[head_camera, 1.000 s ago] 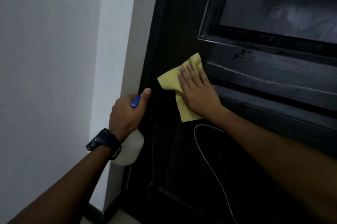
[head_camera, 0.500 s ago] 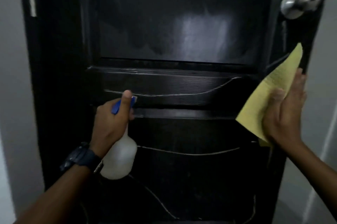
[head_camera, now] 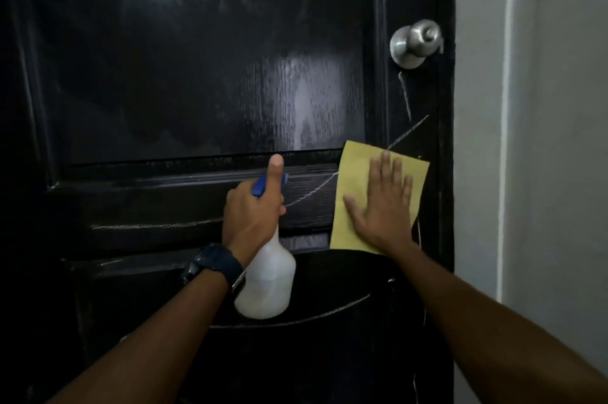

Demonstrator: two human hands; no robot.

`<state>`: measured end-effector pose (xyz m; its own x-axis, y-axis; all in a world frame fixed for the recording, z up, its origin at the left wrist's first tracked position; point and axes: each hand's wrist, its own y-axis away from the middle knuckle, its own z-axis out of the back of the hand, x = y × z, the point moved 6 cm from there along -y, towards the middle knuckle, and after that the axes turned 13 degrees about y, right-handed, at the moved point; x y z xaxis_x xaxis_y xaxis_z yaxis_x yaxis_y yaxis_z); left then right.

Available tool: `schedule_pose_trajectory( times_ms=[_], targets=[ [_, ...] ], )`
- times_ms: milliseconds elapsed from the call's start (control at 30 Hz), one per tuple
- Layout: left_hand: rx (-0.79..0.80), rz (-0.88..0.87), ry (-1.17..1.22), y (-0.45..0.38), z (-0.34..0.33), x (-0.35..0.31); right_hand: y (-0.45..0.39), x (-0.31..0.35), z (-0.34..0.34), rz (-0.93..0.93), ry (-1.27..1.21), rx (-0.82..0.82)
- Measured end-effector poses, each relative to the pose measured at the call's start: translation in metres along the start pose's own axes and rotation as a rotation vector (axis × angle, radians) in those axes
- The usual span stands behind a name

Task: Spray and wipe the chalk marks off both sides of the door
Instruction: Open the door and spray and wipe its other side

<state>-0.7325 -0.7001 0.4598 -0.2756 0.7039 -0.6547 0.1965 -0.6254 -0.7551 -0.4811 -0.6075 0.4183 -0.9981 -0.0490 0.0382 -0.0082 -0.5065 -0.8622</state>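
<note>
A black panelled door (head_camera: 184, 67) fills the view, its upper panel wet and shiny. White chalk lines (head_camera: 309, 191) run across the middle rail, up the right stile below the knob, and over the lower panel. My left hand (head_camera: 251, 216) grips a white spray bottle (head_camera: 266, 285) by its blue trigger head, thumb raised, nozzle toward the door. My right hand (head_camera: 383, 206) lies flat with spread fingers on a yellow cloth (head_camera: 353, 173), pressing it against the door's right side at the middle rail.
A silver round door knob (head_camera: 415, 43) sits on the right stile above the cloth. A pale wall (head_camera: 533, 140) runs along the door's right edge. A dark watch (head_camera: 214, 263) is on my left wrist.
The view swung from the door's left edge to its right side. My right hand with the cloth went from the door's right edge inward, flat onto the middle rail. My left hand kept the bottle.
</note>
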Motion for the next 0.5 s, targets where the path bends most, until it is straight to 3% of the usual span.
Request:
schedule_pose_trajectory(
  times_ms=[267,500],
  targets=[
    [0.039,-0.01,0.058,0.002,-0.027,-0.011,-0.004,-0.005,-0.003,0.011,-0.008,0.024],
    [0.078,0.067,-0.039,0.023,-0.034,-0.006,0.001,-0.002,-0.007,0.004,-0.006,-0.009]
  ],
)
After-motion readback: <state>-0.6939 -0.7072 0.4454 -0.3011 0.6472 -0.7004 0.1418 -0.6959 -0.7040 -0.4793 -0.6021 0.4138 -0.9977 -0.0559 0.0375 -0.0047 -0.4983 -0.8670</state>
